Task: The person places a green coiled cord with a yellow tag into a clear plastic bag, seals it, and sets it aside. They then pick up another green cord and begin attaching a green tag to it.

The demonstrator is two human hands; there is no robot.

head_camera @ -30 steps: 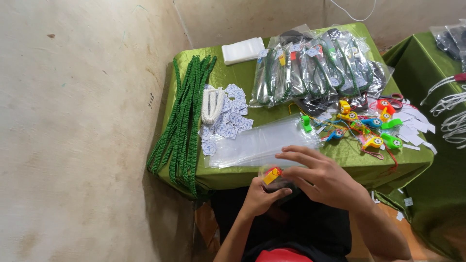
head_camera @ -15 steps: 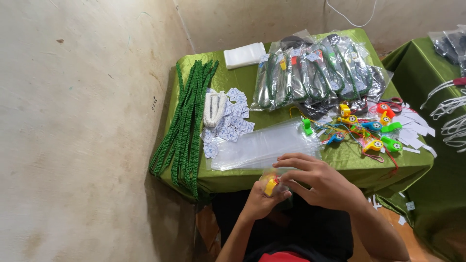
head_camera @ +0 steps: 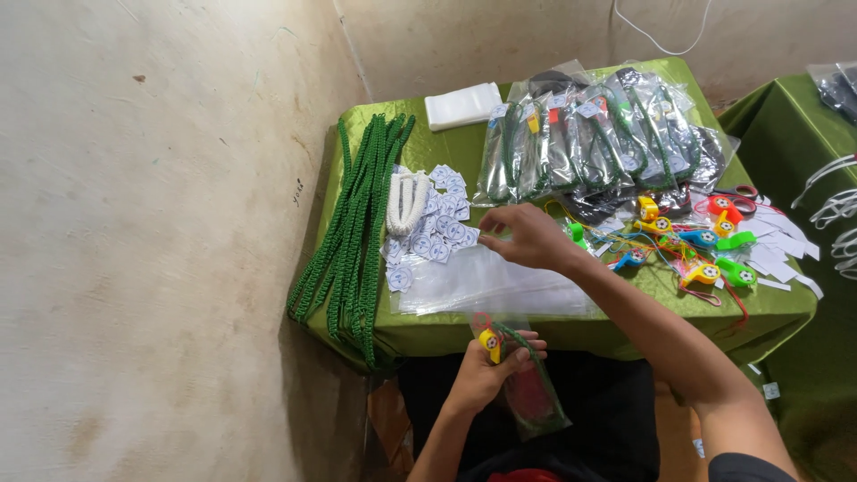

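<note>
Two hands at work over a green-clothed bench (head_camera: pixel 500 335). Left hand (head_camera: pixel 486 370) low and near, just off the near edge of the bench, fingers (head_camera: pixel 527 341) closed around a clear plastic bag (head_camera: pixel 527 393) with a yellow whistle (head_camera: pixel 489 344) and a green cord inside; bag hanging down toward the lap, its lower part dark and hard to read, possibly folded cord. Right hand (head_camera: pixel 527 236) stretched forward over the bench, fingers pinched narrow at the edge of a scatter of small white round-printed stickers (head_camera: pixel 437 236); whether a sticker sits between the fingertips, cannot tell. Directly beneath that hand, a flat stack of empty clear bags (head_camera: pixel 482 286), lying near the front edge. Left of the stickers, a coiled white cord (head_camera: pixel 408 201), and further left a long bundle of green braided cords (head_camera: pixel 357 223) draped over the near-left corner. At the far side, a row of filled clear packets (head_camera: pixel 589 134) overlapping one another, with a folded white pile of bags (head_camera: pixel 462 105) just to their left. To the right, a heap of loose bright whistles (head_camera: pixel 696 241) in yellow, green, blue and red, beside strips of white paper (head_camera: pixel 786 250). Second green-covered table (head_camera: pixel 794 134) at the far right edge.
</note>
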